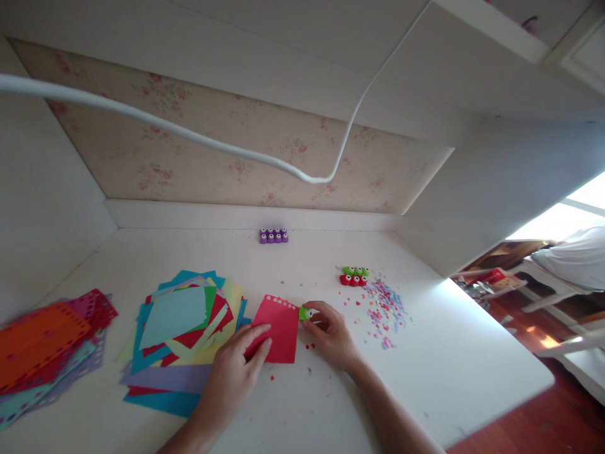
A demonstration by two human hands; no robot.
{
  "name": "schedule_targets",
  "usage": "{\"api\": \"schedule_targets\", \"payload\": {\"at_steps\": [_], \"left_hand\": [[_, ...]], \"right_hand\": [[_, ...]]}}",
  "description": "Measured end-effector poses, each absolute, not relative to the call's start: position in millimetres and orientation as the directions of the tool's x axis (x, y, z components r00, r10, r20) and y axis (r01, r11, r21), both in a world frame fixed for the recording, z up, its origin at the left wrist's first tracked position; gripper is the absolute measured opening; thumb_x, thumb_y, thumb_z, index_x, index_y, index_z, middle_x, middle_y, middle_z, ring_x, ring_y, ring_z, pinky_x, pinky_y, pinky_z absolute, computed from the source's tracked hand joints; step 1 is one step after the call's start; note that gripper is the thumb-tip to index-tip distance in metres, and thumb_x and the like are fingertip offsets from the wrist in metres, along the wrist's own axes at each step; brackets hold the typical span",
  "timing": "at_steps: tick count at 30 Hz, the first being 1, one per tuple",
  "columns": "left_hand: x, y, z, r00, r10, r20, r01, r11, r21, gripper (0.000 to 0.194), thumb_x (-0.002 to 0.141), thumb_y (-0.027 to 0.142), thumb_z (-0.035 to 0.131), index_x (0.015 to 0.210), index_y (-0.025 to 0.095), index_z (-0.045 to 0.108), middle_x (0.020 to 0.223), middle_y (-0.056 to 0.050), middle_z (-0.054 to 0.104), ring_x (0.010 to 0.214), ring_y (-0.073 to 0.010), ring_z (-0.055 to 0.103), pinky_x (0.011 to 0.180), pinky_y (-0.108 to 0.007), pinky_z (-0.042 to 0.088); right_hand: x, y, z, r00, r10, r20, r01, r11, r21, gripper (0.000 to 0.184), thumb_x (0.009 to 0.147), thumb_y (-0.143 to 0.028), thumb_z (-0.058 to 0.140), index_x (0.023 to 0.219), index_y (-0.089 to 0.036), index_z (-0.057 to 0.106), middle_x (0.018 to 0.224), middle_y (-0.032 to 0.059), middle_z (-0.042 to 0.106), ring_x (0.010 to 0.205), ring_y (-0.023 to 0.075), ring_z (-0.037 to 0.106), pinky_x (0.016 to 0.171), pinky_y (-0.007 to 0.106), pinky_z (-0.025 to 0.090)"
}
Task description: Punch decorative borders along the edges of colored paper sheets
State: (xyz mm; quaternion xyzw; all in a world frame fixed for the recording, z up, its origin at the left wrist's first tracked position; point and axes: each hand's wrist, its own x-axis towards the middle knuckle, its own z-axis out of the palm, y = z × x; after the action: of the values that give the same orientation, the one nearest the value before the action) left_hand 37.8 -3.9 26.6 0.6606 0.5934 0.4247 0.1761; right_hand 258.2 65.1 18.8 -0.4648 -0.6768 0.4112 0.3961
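My left hand (243, 359) grips the left side of a red paper sheet (282, 334), thumb and fingers closed on it. A row of small punched holes runs along the sheet's top edge. At its upper right edge sits a small green craft punch (304, 313) with a white button, pinched in my right hand (331, 331). Whether the paper lies inside the punch's slot is too small to tell. A few tiny red cut-outs (309, 346) lie on the table just below the punch.
Coloured paper (177, 318) is piled left of my hands, with punched sheets (45, 340) farther left. Purple punches (273, 236) stand near the back; green and red punches (354, 277) sit right, beside scattered confetti (385, 309). A white cable (212, 142) hangs across the view above the table (401, 391).
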Motion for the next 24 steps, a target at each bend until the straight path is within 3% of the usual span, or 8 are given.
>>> {"api": "schedule_targets", "payload": {"at_steps": [14, 20, 22, 24], "left_hand": [[40, -6, 24, -0.014, 0.932, 0.362, 0.661, -0.263, 0.702, 0.021, 0.089, 0.030, 0.056, 0.105, 0.023, 0.068, 0.103, -0.005, 0.073, 0.097, -0.0214, 0.069, 0.088, -0.034, 0.056], [47, -12, 28, 0.127, 0.951, 0.283, 0.705, -0.288, 0.649, 0.032, 0.092, 0.034, 0.052, 0.120, 0.022, 0.062, 0.116, -0.005, 0.070, 0.105, -0.0201, 0.067, 0.091, -0.030, 0.055], [50, -17, 32, 0.212, 0.946, 0.245, 0.742, -0.319, 0.589, 0.036, 0.094, 0.037, 0.049, 0.126, 0.022, 0.059, 0.114, -0.007, 0.071, 0.100, -0.0214, 0.069, 0.087, -0.031, 0.056], [51, -24, 38, 0.289, 0.940, 0.183, 0.788, -0.342, 0.512, 0.040, 0.096, 0.041, 0.045, 0.129, 0.023, 0.058, 0.096, -0.007, 0.076, 0.082, -0.0230, 0.073, 0.074, -0.033, 0.059]], "right_hand": [[257, 62, 21, -0.303, 0.929, 0.212, 0.329, 0.311, -0.892, 0.021, 0.084, -0.028, 0.064, 0.105, -0.026, 0.068, 0.107, 0.0056, 0.066, 0.075, 0.0152, 0.064, 0.065, 0.028, 0.054], [260, 63, 27, -0.341, 0.908, 0.242, 0.447, 0.383, -0.808, 0.025, 0.084, -0.025, 0.065, 0.108, -0.029, 0.070, 0.108, 0.0057, 0.070, 0.087, 0.0208, 0.064, 0.075, 0.035, 0.053], [262, 63, 27, -0.395, 0.879, 0.268, 0.484, 0.447, -0.752, 0.028, 0.083, -0.023, 0.065, 0.110, -0.030, 0.070, 0.106, 0.0047, 0.071, 0.096, 0.0233, 0.062, 0.083, 0.039, 0.051], [263, 63, 27, -0.457, 0.844, 0.282, 0.485, 0.502, -0.717, 0.031, 0.084, -0.021, 0.063, 0.113, -0.030, 0.069, 0.107, 0.0041, 0.072, 0.099, 0.0237, 0.061, 0.088, 0.042, 0.050]]}}
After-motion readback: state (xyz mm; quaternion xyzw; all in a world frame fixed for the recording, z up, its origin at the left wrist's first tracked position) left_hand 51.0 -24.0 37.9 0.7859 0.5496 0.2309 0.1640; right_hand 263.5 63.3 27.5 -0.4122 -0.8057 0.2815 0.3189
